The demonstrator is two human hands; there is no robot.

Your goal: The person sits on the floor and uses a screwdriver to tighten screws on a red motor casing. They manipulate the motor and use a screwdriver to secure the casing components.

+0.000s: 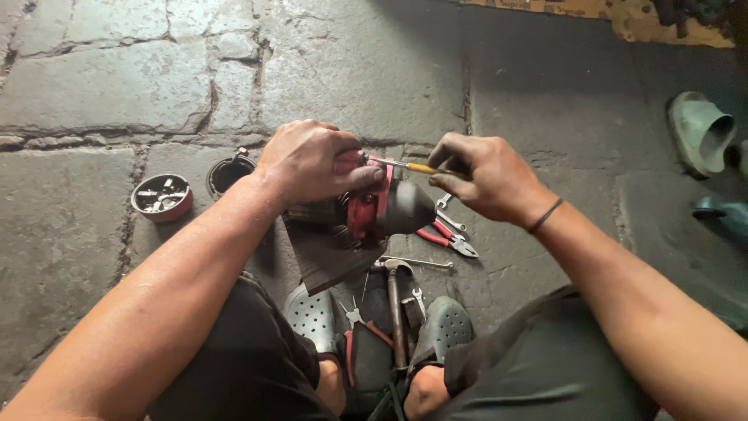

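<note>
Screwdriver with a yellow handle and thin metal shaft is pinched in the fingertips of the right hand, its tip laid against the top of the red power tool. That tool, red-bodied with a dark rounded end, sits on a dark board on the stone floor, and the left hand is clamped over its upper left side, fingers wrapped fully round the housing. Just right of the tool lie red-handled pliers and a small spanner. Below the tool, between the person's grey perforated clogs, rest a hammer and a smaller pair of pliers. Left of the tool stand a black ring-shaped part and, further left, a round red dish of small metal pieces. Far right of the tool lies a green sandal.
</note>
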